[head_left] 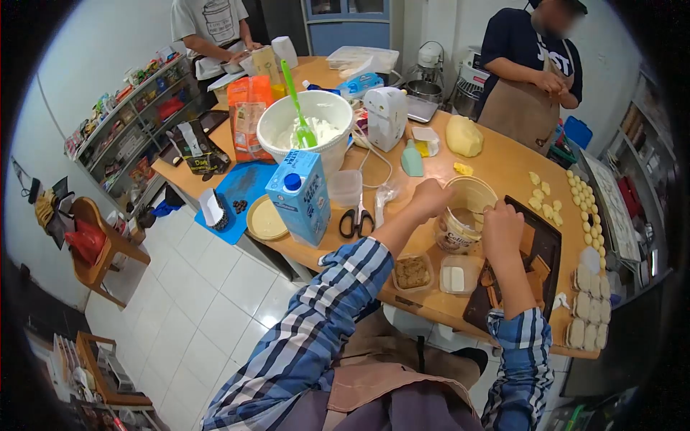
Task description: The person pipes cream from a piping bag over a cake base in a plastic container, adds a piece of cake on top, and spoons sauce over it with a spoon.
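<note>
A pale round tub with a printed label stands upright at the table's front, its mouth facing me and brown residue inside. My left hand pinches its left rim. On the opposite side, my right hand is closed at the rim; a thin thing seems to reach from it into the tub, too small to name. Just in front sit a small container of brown crumbly stuff and a container with a white block. A dark tray with brown flat pieces lies under my right forearm.
Left of the tub are scissors, a blue carton and a white bowl with a green spatula. A dough ball and small dough pieces lie behind and right. Two people stand across the table.
</note>
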Available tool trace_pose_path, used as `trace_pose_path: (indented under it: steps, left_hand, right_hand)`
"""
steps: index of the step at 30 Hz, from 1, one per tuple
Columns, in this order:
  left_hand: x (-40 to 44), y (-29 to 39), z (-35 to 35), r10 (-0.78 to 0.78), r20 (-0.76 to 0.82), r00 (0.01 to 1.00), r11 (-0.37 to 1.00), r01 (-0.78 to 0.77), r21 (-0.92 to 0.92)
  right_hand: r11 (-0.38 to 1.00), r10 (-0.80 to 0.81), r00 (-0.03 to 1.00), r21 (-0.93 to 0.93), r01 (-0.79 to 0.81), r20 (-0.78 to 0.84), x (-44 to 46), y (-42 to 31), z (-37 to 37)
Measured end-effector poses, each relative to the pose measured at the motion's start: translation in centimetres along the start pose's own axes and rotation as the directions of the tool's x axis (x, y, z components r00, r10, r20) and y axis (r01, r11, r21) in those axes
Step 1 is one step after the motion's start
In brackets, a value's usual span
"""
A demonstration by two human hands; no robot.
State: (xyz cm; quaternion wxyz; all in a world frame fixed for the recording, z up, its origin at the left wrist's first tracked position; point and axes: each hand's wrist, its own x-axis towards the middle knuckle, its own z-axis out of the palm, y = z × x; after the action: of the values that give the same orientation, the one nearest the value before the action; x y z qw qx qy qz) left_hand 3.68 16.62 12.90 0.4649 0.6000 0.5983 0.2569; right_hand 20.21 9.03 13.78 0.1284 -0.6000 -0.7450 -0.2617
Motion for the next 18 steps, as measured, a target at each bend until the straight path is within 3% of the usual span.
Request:
trace_pose_path:
  steps: [6,9,11,13,16,18]
  left_hand:
    - [1.1,-2.2,1.7,0.248,-0.211,0.945,0.943,-0.286,-0.17]
    - [1.6,-3.0,1.0,0.382,-0.164,0.909,0.916,-0.397,-0.065]
    - [1.0,-3.4,1.0,0.566,-0.296,0.769,0.809,-0.588,0.02]
    - [0.2,-3.3,0.4,0.665,-0.298,0.685,0.738,-0.664,0.121]
    - [-1.0,-2.9,0.3,0.652,-0.289,0.701,0.743,-0.667,0.057]
    - [-1.7,-2.8,0.6,0.691,-0.255,0.676,0.719,-0.68,0.146]
  right_hand:
    - [1.0,-0.007,1.0,0.023,0.008,-0.022,-0.5,0.2,-0.4]
    - [0.999,-0.028,0.995,0.039,0.032,-0.1,-1.0,0.4,-0.7]
    - [0.998,-0.01,0.996,0.06,0.015,-0.088,-1.5,0.3,-0.8]
    - [0.998,-0.004,0.997,0.069,0.009,-0.077,-1.7,0.1,-0.9]
    - [0.997,-0.017,0.998,0.076,0.021,-0.056,-2.2,-0.2,-0.6]
    - [0.996,-0.024,0.997,0.087,0.03,-0.067,-2.4,-0.4,-0.4]
